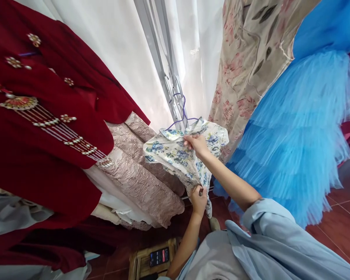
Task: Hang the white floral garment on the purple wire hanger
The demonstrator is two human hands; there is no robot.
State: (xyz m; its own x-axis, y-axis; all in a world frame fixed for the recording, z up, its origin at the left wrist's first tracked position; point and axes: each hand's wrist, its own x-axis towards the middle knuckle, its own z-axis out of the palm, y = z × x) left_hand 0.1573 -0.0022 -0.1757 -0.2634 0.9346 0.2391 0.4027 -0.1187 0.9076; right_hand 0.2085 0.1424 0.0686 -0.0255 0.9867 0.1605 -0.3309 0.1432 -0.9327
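Observation:
A small white collared shirt with blue and yellow flowers hangs on a purple wire hanger. My right hand is at the front just below the collar, its thumb and fingers pinched on the fabric. Lower down, my left hand pinches the front edge near the hem. Between the two hands the front of the shirt is drawn into folds. The exact fold or fastening under my fingertips is too small to make out.
Behind the shirt, a metal rack holds the hanger. Dark red beaded garments and a pink textured one hang left. A flowered beige garment and blue tulle dress hang right. Below, a phone lies on a wooden stool.

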